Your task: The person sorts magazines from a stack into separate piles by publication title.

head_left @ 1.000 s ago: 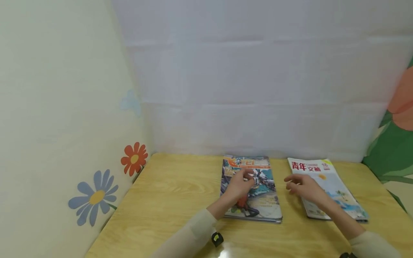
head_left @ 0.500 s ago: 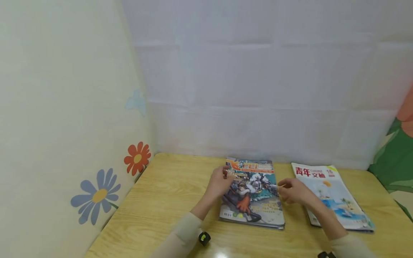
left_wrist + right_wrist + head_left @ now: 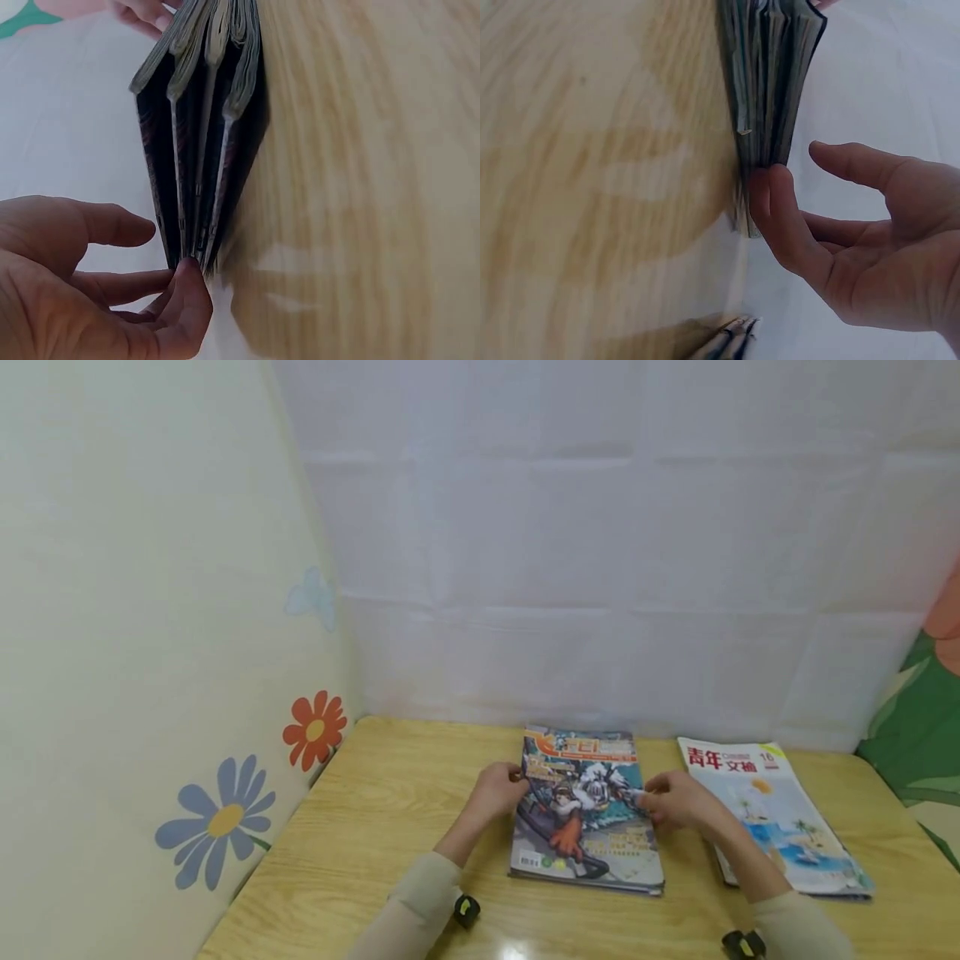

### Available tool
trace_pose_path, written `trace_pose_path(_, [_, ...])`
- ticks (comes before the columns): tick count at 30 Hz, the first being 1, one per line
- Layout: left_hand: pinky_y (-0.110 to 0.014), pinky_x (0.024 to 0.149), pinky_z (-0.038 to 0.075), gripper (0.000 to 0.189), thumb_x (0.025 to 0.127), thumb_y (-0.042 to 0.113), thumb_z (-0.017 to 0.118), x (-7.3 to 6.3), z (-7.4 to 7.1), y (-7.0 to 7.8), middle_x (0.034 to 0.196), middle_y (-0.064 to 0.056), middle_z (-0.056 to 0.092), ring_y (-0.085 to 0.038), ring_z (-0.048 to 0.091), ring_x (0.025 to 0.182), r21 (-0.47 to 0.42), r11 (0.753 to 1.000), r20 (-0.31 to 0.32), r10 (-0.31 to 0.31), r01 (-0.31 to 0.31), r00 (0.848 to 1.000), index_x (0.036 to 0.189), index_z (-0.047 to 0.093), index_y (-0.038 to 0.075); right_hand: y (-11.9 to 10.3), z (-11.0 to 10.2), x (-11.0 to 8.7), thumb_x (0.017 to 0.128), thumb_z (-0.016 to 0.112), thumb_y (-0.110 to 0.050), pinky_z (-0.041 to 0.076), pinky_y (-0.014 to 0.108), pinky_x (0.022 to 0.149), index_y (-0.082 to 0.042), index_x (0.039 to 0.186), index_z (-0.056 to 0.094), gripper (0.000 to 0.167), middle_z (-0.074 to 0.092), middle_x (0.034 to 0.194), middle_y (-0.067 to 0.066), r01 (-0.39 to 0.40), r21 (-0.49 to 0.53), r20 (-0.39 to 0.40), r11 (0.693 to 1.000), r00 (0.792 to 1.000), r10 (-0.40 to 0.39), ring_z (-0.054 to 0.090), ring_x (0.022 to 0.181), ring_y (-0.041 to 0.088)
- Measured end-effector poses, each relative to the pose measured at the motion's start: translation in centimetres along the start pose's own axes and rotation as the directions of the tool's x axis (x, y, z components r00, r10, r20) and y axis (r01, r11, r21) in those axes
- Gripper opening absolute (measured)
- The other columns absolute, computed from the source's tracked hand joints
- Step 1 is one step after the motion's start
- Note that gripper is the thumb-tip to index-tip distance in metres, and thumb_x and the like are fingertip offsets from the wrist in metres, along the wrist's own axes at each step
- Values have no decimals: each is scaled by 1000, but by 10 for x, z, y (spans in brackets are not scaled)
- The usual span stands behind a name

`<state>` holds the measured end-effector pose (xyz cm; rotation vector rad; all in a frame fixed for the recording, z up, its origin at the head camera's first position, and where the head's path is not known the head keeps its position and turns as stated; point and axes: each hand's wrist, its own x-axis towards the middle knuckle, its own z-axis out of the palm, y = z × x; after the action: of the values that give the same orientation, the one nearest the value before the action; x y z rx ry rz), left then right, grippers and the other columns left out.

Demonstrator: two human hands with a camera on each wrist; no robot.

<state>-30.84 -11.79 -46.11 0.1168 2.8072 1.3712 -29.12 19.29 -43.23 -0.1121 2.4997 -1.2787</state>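
Observation:
A stack of several magazines (image 3: 581,810) lies flat on the wooden table, its top cover showing orange lettering and cartoon figures. My left hand (image 3: 495,789) is at its left side. In the left wrist view the fingertips touch the stack's spines (image 3: 184,172), and the thumb stands just off the top cover. On the opposite side is my right hand (image 3: 675,797). Its fingers touch the page edges (image 3: 769,90) in the right wrist view, with the thumb raised apart from the cover.
To the right, partly behind the right forearm, lies another magazine pile (image 3: 780,818) with red lettering and a beach picture. A white sheet (image 3: 562,568) hangs at the table's back edge. A painted wall (image 3: 135,652) bounds the left side of the table (image 3: 405,785).
My left hand has moved left from above the stack to its left side. My right hand has come left to the stack's right edge. The view has shifted slightly.

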Motion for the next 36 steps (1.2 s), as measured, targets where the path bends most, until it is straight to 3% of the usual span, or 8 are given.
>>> trace_pose_path(9, [-32, 61, 54, 35, 82, 3, 61, -11, -6, 12, 82, -9, 65, -20, 60, 70, -26, 997, -57, 66, -68, 996, 113, 69, -12, 5, 7, 3, 93, 70, -5, 60, 41, 70, 24, 126, 50, 48, 67, 101, 21, -41, 39, 3, 998, 999, 41, 69, 85, 30])
trace_pose_path(11, [-33, 64, 55, 36, 84, 5, 63, -11, -6, 12, 86, -9, 65, -21, 61, 74, -49, 997, -59, 56, -59, 997, 116, 68, -10, 4, 8, 3, 93, 70, -4, 61, 41, 71, 23, 127, 50, 48, 66, 102, 21, -52, 52, -1, 997, 999, 52, 69, 86, 30])
trace_pose_path(15, [-38, 71, 57, 47, 87, 10, 70, -8, -5, 12, 106, -18, 67, -27, 65, 89, -149, 989, 11, 15, -13, 1000, 130, 59, -6, 5, 8, 2, 94, 70, -3, 61, 41, 71, 22, 127, 51, 46, 66, 103, 22, -49, 73, -8, 996, 999, 50, 69, 86, 31])
trace_pose_path(17, [-39, 70, 58, 52, 88, 11, 73, -8, -6, 12, 113, -22, 65, -29, 66, 91, -222, 975, 69, -4, 20, 998, 134, 54, -4, 6, 7, 2, 94, 69, -3, 61, 42, 71, 22, 127, 52, 45, 66, 102, 22, -39, 76, -13, 996, 999, 40, 69, 86, 31])
trace_pose_path(21, [-40, 69, 59, 60, 87, 4, 72, -7, -6, 12, 123, -25, 61, -30, 67, 94, -380, 921, 189, -20, 92, 982, 140, 45, 0, 10, 3, 2, 94, 70, -6, 60, 44, 73, 23, 130, 50, 50, 65, 107, 24, -26, 83, -12, 996, 1000, 27, 69, 90, 34])
trace_pose_path(26, [-40, 67, 59, 65, 86, -3, 71, -5, -10, 14, 129, -25, 58, -29, 67, 91, -503, 854, 263, 4, 134, 965, 143, 40, 2, 15, -1, 3, 95, 70, -6, 60, 43, 75, 22, 134, 48, 53, 62, 116, 28, -40, 132, -9, 990, 999, 41, 68, 98, 37])
trace_pose_path(32, [-39, 65, 58, 65, 87, -1, 72, -1, -13, 13, 131, -25, 57, -28, 67, 91, -529, 836, 281, 11, 145, 960, 144, 41, 2, 18, -4, 1, 92, 67, 2, 60, 41, 73, 21, 132, 51, 47, 63, 114, 26, -33, 166, -26, 986, 999, 38, 68, 95, 31])
trace_pose_path(36, [-38, 65, 58, 65, 86, -1, 71, 1, -12, 11, 133, -26, 57, -28, 68, 89, -538, 830, 280, 9, 149, 960, 144, 41, 1, 18, -7, -1, 93, 64, 2, 60, 43, 75, 21, 135, 46, 49, 60, 119, 30, -15, 209, -15, 978, 1000, 19, 67, 99, 35])
